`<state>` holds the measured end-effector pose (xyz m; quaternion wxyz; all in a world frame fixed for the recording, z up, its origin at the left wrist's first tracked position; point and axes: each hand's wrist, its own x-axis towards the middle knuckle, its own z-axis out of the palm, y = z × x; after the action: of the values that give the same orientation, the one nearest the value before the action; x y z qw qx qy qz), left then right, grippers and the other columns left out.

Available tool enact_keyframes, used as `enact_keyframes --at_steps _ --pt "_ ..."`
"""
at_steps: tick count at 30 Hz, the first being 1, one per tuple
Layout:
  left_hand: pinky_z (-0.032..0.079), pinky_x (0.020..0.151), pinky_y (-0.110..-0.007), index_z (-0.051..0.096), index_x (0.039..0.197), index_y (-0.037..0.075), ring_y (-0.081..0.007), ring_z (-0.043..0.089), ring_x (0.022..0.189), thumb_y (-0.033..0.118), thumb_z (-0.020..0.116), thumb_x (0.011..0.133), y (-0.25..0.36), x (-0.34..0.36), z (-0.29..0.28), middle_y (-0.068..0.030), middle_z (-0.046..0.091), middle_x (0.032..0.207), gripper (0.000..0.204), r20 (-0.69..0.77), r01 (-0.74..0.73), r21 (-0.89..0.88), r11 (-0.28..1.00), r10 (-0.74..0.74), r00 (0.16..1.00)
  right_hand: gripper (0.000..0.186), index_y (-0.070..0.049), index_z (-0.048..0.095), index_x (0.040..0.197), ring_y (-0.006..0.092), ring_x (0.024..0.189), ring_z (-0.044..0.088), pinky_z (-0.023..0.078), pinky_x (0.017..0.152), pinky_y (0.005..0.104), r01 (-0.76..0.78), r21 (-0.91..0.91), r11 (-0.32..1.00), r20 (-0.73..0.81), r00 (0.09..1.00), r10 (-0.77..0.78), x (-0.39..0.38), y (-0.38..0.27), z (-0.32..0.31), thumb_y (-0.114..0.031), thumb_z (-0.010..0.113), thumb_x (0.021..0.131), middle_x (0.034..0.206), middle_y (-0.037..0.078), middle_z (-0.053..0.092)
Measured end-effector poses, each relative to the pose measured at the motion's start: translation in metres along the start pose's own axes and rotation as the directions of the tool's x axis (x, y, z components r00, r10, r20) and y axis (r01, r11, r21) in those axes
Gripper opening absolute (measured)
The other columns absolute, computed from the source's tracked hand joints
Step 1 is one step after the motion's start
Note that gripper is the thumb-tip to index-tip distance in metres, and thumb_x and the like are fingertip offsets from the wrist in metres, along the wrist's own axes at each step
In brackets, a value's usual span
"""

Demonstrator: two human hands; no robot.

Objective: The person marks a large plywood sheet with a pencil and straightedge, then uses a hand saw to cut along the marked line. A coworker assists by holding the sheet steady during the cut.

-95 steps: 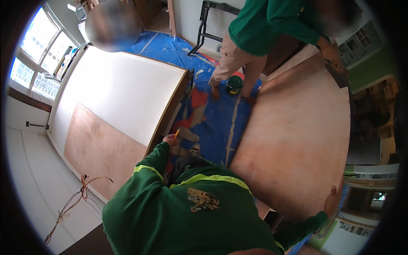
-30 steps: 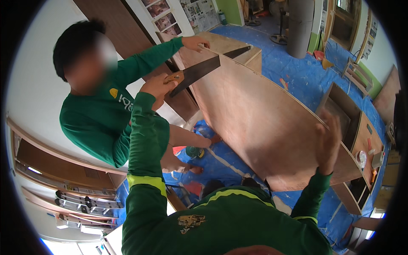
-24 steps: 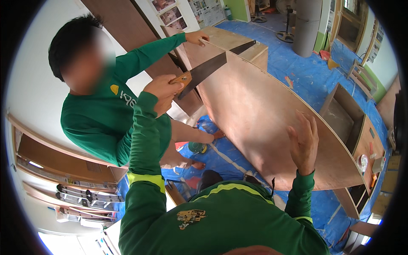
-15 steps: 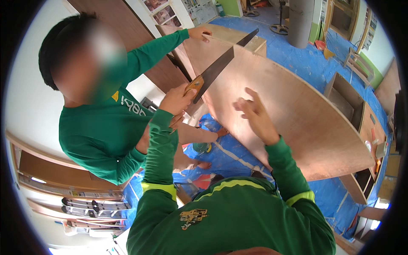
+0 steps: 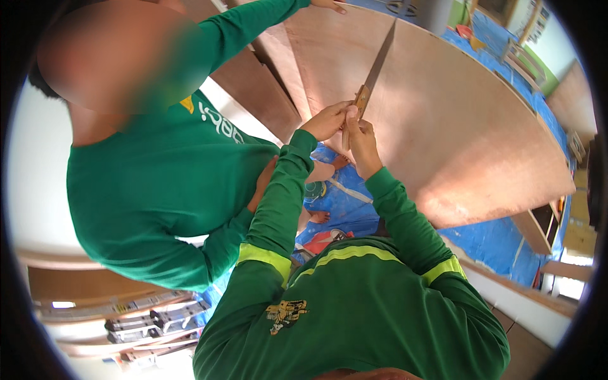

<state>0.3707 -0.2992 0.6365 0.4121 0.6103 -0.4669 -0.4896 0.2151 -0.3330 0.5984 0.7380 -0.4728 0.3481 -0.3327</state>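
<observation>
A handsaw (image 5: 382, 57) with a wooden handle is held up in front of me, its dark blade pointing away and slightly right. My left hand (image 5: 326, 122) is closed at the handle from the left side. From the right, my right hand (image 5: 363, 144) is closed on the handle too, its thumb close to my left fingers. Behind the saw stands a large curved plywood panel (image 5: 456, 126); whether the blade touches it I cannot tell.
At my left a co-worker in a green shirt (image 5: 145, 183) stands close, one hand (image 5: 328, 6) on the panel's far edge. Blue sheeting (image 5: 491, 244) covers the floor. A folded ladder (image 5: 155, 322) lies at the lower left.
My right hand, open and apart before, has come left and closed on the saw handle. The saw and my left hand have moved right, and the blade is steeper. The view has shifted.
</observation>
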Motion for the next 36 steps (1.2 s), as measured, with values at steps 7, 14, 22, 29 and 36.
enact_keyframes --at_steps 7,14,22,29,36 --pt "0.058 0.098 -0.034 0.048 0.165 0.007 -0.0176 0.070 0.107 0.039 0.058 0.115 -0.009 -0.009 -0.013 -0.0098 0.072 0.124 0.061 -0.044 0.011 -0.039 0.999 -0.013 0.999 0.086 0.016 0.030 0.155 0.0318 0.102 0.076 0.059 0.090 0.0387 0.122 -0.338 0.933 -0.096 0.982 -0.163 -0.011 0.024 0.002 -0.047 0.066 0.110 0.110 0.027 0.075" --pt "0.050 0.105 -0.051 0.058 0.154 0.009 -0.0335 0.068 0.120 0.039 0.075 0.102 0.085 0.050 -0.059 -0.0165 0.072 0.131 0.063 -0.256 -0.284 0.615 0.735 0.527 0.810 0.063 0.008 0.042 0.144 0.0336 0.091 0.076 0.059 0.081 0.0425 0.294 -0.349 0.890 -0.049 0.943 -0.330 -0.013 0.032 0.005 -0.037 0.069 0.110 0.102 0.027 0.075" --pt "0.037 0.127 -0.050 0.046 0.162 -0.001 -0.0447 0.052 0.149 0.052 0.047 0.115 0.168 0.282 -0.097 -0.0292 0.055 0.159 0.071 0.194 -0.487 0.854 0.185 0.754 0.628 0.043 0.005 0.062 0.117 0.0294 0.081 0.072 0.057 0.074 0.0403 0.255 -0.322 0.912 0.117 0.966 -0.229 0.035 0.034 -0.009 -0.034 0.075 0.105 0.091 0.020 0.071" --pt "0.052 0.111 -0.050 0.069 0.144 0.005 -0.0409 0.068 0.130 0.055 0.041 0.116 0.127 0.367 -0.099 -0.0215 0.074 0.137 0.064 0.196 -0.406 0.903 0.139 0.708 0.679 0.044 0.008 0.066 0.120 0.0340 0.085 0.077 0.058 0.079 0.0452 0.254 -0.306 0.918 0.200 0.959 -0.199 0.058 0.029 -0.027 -0.031 0.077 0.103 0.094 0.025 0.077" --pt "0.057 0.089 -0.052 0.081 0.106 0.006 -0.0431 0.074 0.104 0.064 0.055 0.107 0.140 0.311 -0.076 -0.0210 0.079 0.105 0.063 0.049 -0.392 0.849 0.355 0.687 0.725 0.045 0.006 0.068 0.121 0.0366 0.094 0.076 0.058 0.084 0.0472 0.184 -0.364 0.913 0.315 0.947 -0.066 0.062 0.010 -0.032 -0.033 0.078 0.102 0.102 0.028 0.076"
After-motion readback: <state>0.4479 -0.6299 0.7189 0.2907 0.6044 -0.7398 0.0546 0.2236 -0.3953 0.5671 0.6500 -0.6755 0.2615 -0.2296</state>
